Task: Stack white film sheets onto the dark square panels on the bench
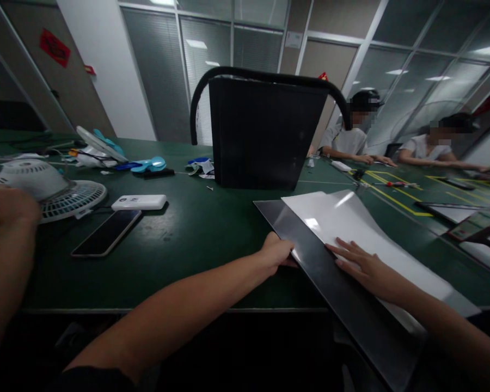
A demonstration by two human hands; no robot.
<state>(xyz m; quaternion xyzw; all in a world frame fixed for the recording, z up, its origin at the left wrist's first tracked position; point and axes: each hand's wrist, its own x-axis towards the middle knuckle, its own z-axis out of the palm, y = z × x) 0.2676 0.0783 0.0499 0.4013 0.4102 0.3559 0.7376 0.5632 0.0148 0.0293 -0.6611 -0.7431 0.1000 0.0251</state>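
A flat, dark grey panel point(329, 280) slants across the front edge of the green table, its near end hanging over that edge. On top of it lies a glossy white sheet point(363, 218), set off to the right and curling slightly. My left hand point(275, 253) grips the panel's left edge, thumb on top and fingers underneath. Fingers spread, my right hand point(365, 267) rests on the white sheet near its left side. A large black box-like case point(267, 136) with a black tube arched over it stands just beyond the panel.
On the left, another person's arm point(8, 239) reaches in by a white fan point(73, 196). A phone point(108, 233) and a white power bank point(139, 202) lie nearby. Two people point(347, 139) sit at the far right, beside yellow tape lines point(396, 193) on the table.
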